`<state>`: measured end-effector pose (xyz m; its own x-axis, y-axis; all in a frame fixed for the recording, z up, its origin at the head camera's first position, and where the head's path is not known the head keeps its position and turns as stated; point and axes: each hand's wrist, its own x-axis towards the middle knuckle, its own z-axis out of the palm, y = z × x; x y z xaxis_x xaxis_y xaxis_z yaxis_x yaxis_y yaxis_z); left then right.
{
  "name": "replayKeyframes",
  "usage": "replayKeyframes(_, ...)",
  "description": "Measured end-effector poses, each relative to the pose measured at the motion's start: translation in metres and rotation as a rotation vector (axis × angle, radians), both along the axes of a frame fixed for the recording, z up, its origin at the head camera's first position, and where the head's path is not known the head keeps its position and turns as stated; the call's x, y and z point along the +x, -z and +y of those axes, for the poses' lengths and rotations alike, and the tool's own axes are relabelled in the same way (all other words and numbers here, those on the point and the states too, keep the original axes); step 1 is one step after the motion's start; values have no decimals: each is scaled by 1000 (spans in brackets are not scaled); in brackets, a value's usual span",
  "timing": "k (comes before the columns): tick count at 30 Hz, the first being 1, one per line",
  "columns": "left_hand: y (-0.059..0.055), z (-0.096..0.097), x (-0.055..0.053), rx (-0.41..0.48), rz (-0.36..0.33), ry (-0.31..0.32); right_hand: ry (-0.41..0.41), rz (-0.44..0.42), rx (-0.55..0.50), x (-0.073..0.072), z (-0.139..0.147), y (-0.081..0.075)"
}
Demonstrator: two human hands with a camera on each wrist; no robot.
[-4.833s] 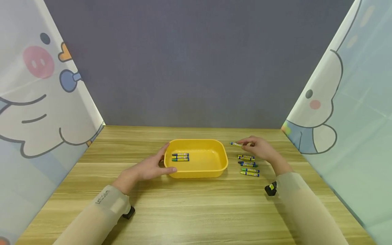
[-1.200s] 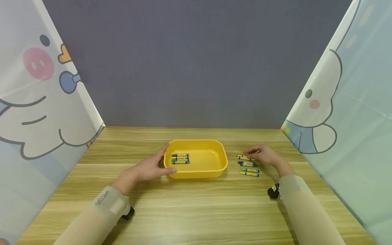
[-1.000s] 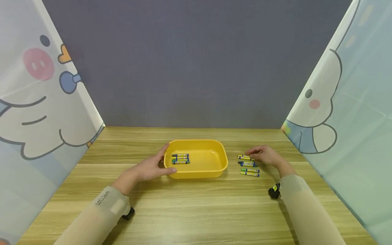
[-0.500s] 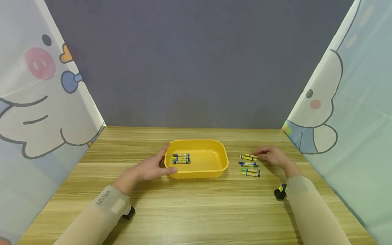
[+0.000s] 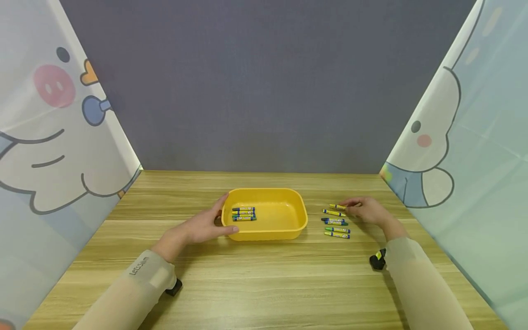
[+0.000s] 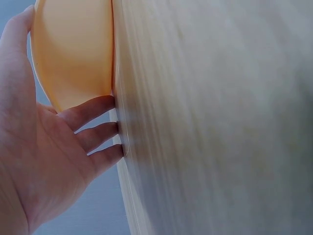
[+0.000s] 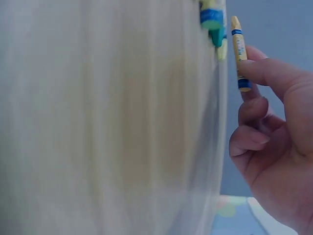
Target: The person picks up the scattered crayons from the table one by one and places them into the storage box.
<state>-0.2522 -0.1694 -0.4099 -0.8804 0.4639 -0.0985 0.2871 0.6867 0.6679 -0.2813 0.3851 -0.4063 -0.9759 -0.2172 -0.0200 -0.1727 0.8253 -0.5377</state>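
Observation:
In the head view a yellow plastic tray (image 5: 284, 234) stands mid-table. My left hand (image 5: 202, 224) holds its left end, thumb over the front rim and fingers at the side. Several crayons (image 5: 244, 214) lie stacked side by side in the tray's left half. My right hand (image 5: 367, 211) pinches a yellow crayon (image 7: 240, 58) between thumb and index finger, its pointed tip away from the palm; the other fingers curl in. Just below that hand, a second yellow crayon (image 5: 334, 212) lies slanted on the table.
More crayons lie right of the tray: dark blue and teal ones (image 5: 335, 222), a green one (image 5: 337, 229) and a yellow-green one (image 5: 337, 235). A grey panel (image 5: 264, 91) rises behind the wooden table (image 5: 255, 284). Printed cloth walls (image 5: 486, 192) flank it.
Another crayon has joined those in the tray. My right hand has gone to the loose crayons, pinched a yellow one and drawn it right, slightly away from its neighbour. My left hand stays put.

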Motion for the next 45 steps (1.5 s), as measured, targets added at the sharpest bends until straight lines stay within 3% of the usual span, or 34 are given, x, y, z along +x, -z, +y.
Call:
replayKeyframes(13,2,-1,-2,12,2,4,-32,55,-119,4,-49,-28)
replayKeyframes(21,3,-1,-2,1,2,2,-112,45,-204,4,-92,-40)
replayKeyframes(35,0,0,-1,-21,11,-12,-264,-36,-289,4,-178,-42)
replayKeyframes(45,1,0,-2,-20,9,-8,-366,-52,-289,0,-237,-27)
